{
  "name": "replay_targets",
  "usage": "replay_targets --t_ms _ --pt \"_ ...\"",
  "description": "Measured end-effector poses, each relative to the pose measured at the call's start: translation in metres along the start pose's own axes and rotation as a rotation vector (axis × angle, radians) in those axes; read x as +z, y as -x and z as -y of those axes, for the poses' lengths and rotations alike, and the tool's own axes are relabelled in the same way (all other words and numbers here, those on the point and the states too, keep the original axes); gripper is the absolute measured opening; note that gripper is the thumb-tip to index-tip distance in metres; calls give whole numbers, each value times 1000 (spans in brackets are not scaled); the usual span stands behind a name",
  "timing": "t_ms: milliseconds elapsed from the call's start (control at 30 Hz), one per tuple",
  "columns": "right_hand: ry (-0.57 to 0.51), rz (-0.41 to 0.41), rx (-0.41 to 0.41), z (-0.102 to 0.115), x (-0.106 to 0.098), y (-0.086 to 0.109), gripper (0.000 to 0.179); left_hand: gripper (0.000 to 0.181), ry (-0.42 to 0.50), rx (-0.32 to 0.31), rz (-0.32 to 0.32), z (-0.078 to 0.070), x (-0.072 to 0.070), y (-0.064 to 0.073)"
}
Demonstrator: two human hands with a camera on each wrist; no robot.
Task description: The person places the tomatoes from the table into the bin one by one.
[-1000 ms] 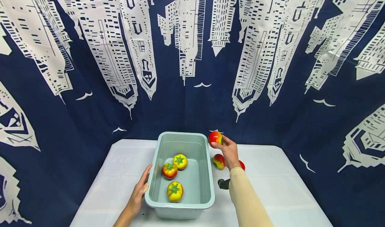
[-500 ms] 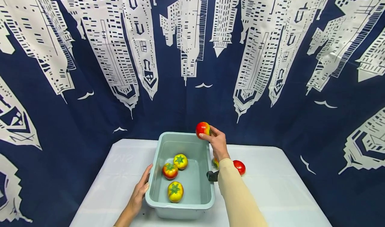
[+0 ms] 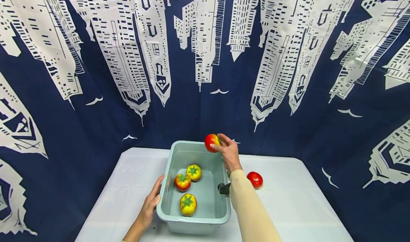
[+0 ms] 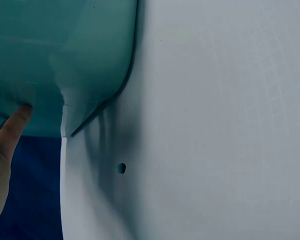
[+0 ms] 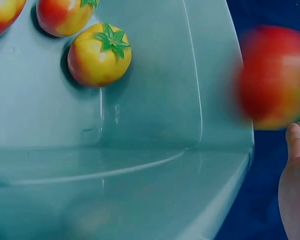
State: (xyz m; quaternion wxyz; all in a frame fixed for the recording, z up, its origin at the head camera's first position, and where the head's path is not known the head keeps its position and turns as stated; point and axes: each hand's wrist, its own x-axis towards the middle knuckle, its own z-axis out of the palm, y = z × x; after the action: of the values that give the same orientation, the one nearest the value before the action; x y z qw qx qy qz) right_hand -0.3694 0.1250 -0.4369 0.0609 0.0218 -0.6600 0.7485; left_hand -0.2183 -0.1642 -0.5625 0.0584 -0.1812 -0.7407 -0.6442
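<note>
In the head view my right hand (image 3: 230,156) holds a red-and-yellow tomato (image 3: 211,143) between thumb and fingers, over the far right corner of a pale green plastic bin (image 3: 193,220). The held tomato (image 5: 270,75) looks blurred in the right wrist view. Inside the bin lie a yellow tomato (image 3: 194,172), a redder tomato (image 3: 182,182) touching it, and another yellow tomato (image 3: 188,204) nearer the front, green leaves facing up. My left hand (image 3: 148,207) rests against the bin's left outer side, fingers extended; its fingers (image 4: 12,131) touch the wall in the left wrist view.
A red tomato (image 3: 255,180) sits on the white table (image 3: 294,199), right of my forearm. A black wrist camera (image 3: 223,188) overlaps the bin's right rim. Behind the table hangs a navy cloth (image 3: 179,122) printed with white buildings.
My right hand has carried the tomato left from beside the bin, rising and then dipping slightly over its far right corner. My forearm now covers the tomato nearest the bin. The left hand stays put.
</note>
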Motion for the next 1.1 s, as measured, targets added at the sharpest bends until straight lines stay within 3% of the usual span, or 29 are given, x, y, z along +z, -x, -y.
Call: replay_targets --t_ms 333,600,833,1100 --pt "-40 9 -31 2 -7 -1 72 61 8 17 31 0 -3 -1" --pt "-54 -26 -19 7 -18 -2 64 60 5 11 59 3 -5 -1" --pt "-49 -97 -12 1 -50 -6 63 60 7 -9 51 4 -3 -2" --pt "20 -163 56 -29 -89 1 66 60 5 -16 30 2 -4 -1"
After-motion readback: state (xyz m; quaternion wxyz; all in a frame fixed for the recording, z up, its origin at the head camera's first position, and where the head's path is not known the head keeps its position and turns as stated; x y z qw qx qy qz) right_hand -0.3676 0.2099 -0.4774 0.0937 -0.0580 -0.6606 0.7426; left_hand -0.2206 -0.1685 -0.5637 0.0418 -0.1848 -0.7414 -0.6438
